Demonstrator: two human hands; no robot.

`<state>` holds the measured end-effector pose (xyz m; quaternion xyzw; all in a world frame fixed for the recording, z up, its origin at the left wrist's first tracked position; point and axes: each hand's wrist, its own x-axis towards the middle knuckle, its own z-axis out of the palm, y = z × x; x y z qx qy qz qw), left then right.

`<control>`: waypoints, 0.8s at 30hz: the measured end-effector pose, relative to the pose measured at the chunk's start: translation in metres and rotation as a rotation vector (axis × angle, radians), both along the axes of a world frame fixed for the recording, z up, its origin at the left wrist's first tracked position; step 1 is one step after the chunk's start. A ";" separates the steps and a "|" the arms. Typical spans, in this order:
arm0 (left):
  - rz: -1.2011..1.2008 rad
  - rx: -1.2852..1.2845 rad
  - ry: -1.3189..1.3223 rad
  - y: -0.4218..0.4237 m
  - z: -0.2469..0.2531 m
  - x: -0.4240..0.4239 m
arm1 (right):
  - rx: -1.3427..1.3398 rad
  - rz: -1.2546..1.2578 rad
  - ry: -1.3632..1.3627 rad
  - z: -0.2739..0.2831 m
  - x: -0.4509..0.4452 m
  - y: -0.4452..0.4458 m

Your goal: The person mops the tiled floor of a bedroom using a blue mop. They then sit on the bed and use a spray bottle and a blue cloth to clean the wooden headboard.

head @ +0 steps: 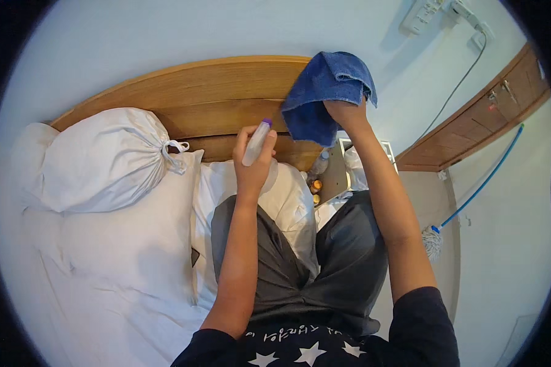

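Observation:
My left hand is closed around a translucent bottle with a purple cap, held upright over the bed near the headboard. A blue terry cloth is in my right hand, its folds covering most of my fingers. The cloth hangs over the right end of the wooden headboard; whether it touches the wood I cannot tell. My left hand stays a little in front of the headboard's lower panel.
White pillows and a drawstring bag lie on the bed at left. A bedside cabinet stands right, bottles beside it. A power strip is on the wall. A mop leans near the wooden door.

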<state>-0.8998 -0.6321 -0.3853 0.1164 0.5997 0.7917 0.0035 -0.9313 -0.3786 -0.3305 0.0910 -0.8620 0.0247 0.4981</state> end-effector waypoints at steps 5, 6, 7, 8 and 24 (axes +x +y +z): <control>-0.056 0.051 -0.013 0.016 0.002 0.007 | -0.100 -0.037 -0.231 0.018 -0.007 -0.002; -0.060 0.043 -0.011 0.016 0.006 0.008 | -0.121 -0.040 -0.233 0.022 -0.008 -0.007; -0.060 0.039 -0.004 0.016 0.007 0.009 | -0.141 -0.042 -0.235 0.024 -0.010 -0.010; -0.061 0.036 0.002 0.016 0.007 0.010 | -0.107 -0.043 -0.185 0.022 -0.010 -0.011; 0.127 -0.925 0.912 0.015 0.114 -0.115 | -0.109 0.013 -0.088 0.017 -0.011 -0.011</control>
